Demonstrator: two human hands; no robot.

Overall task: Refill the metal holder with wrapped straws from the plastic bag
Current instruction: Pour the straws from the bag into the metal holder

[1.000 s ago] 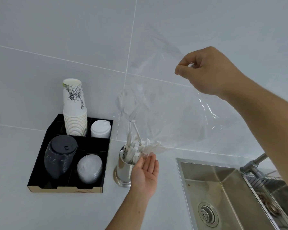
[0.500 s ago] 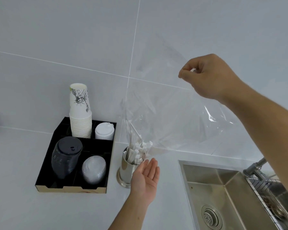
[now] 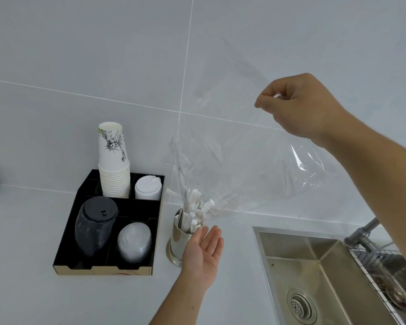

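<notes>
A shiny metal holder [image 3: 178,240] stands on the white counter, right of a black tray. White wrapped straws [image 3: 193,208] stick up out of it in a loose bunch. My right hand [image 3: 300,106] pinches the upper edge of a clear plastic bag [image 3: 239,160] and holds it high. The bag hangs down to the left, its lower mouth over the straws. My left hand [image 3: 203,252] is open, palm up, fingers together beside the holder's right side and just below the straws.
The black tray [image 3: 103,269] holds a stack of paper cups [image 3: 114,165], white lids [image 3: 148,187], black lids [image 3: 95,221] and clear lids [image 3: 134,241]. A steel sink [image 3: 314,266] with a faucet [image 3: 361,233] lies at the right. The tiled wall is behind.
My right hand has come down and slightly right with the bag. The straws have settled lower into the holder. My left hand stays open beside it.
</notes>
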